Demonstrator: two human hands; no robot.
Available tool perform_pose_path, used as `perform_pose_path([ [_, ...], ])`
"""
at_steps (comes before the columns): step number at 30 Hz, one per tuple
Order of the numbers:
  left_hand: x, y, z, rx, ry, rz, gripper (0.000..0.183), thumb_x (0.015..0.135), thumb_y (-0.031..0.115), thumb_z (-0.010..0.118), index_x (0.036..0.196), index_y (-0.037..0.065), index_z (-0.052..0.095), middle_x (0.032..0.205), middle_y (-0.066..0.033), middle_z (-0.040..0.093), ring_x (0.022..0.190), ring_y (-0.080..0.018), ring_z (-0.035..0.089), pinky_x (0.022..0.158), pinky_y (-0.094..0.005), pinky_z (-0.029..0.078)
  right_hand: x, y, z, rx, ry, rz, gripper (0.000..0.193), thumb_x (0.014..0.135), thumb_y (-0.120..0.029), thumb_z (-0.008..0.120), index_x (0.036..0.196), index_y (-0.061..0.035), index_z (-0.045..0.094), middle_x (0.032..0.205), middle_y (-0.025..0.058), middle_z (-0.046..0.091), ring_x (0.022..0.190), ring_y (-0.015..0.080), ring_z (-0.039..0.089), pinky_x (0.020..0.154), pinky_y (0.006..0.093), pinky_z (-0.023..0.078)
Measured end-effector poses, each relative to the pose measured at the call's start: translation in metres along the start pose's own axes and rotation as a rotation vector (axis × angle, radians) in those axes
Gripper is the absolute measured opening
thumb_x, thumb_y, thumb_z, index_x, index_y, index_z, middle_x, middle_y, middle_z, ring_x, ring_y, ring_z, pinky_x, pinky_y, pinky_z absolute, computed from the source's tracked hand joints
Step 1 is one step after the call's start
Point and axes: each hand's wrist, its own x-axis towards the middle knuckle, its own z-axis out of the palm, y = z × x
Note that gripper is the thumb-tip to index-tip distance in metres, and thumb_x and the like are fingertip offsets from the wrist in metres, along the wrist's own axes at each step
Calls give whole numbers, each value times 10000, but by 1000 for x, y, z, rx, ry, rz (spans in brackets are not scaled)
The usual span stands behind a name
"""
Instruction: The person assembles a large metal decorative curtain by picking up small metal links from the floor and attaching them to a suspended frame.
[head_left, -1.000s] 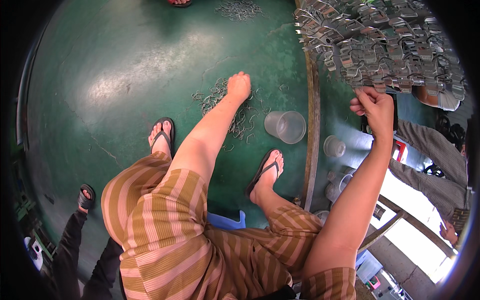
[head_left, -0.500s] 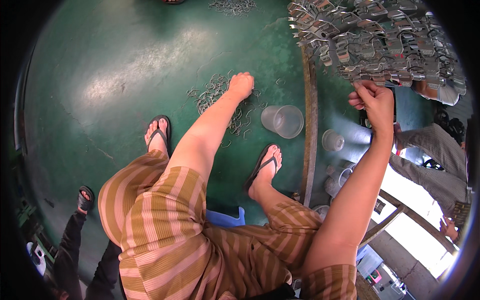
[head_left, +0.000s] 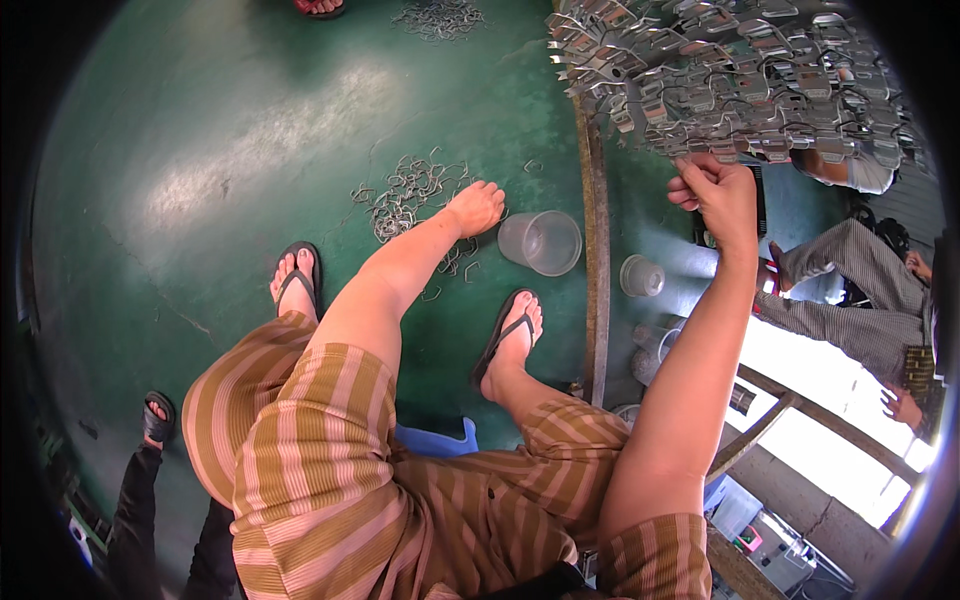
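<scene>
My left hand [head_left: 474, 208] is closed, its fingers curled under, above the floor by the right side of a loose pile of bent metal wire hooks [head_left: 400, 205]. Whatever lies inside those fingers is hidden. Just right of it a translucent plastic tub [head_left: 541, 243] leans over on its side. Raised at the right, my right hand [head_left: 716, 192] pinches thumb against fingers at the lower edge of a dense hanging bunch of shiny bent metal plates [head_left: 740, 90]. Anything held in that pinch is too small to make out.
A wooden bar [head_left: 596, 250] runs beside the tub. Beyond it stands a small clear cup [head_left: 641, 276]. A blue plastic stool [head_left: 437, 438] shows beneath me. More hooks [head_left: 437, 18] lie at the far floor. Another person in grey trousers [head_left: 850, 270] sits at the right.
My left hand has moved back from the far side of the hook pile and closer to the tub. My right hand stays by the lower edge of the hanging plates. The whole view shifts slightly.
</scene>
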Motion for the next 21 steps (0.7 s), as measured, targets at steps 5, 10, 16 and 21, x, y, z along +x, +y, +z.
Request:
perform_pose_path([
  [5, -1, 11, 3, 41, -16, -105, 154, 777, 176, 493, 785, 56, 591, 826, -63, 539, 841, -213, 532, 726, -328, 451, 0, 1, 0, -16, 22, 1, 232, 811, -171, 604, 849, 54, 639, 669, 82, 643, 558, 106, 617, 494, 205, 461],
  [10, 1, 20, -3, -71, -157, -145, 179, 766, 144, 509, 844, 27, 620, 846, -115, 584, 823, -254, 572, 737, -355, 475, 0, 2, 1, -23, 34, -12, 227, 806, -167, 607, 834, 55, 645, 660, 84, 644, 554, 111, 621, 493, 207, 467],
  [16, 6, 20, -9, -35, -184, -220, 180, 761, 121, 518, 866, 14, 618, 818, -120, 599, 811, -272, 588, 700, -370, 496, 1, -2, 7, -27, 51, -5, 233, 797, -163, 613, 845, 62, 647, 660, 90, 645, 557, 113, 623, 498, 209, 471],
  [21, -3, 5, -4, -376, 54, -418, 128, 756, 54, 532, 862, 12, 590, 796, -110, 613, 803, -273, 605, 701, -369, 490, 0, -9, 14, -24, 63, -17, 237, 794, -165, 616, 846, 64, 645, 657, 90, 643, 556, 112, 622, 497, 210, 469],
])
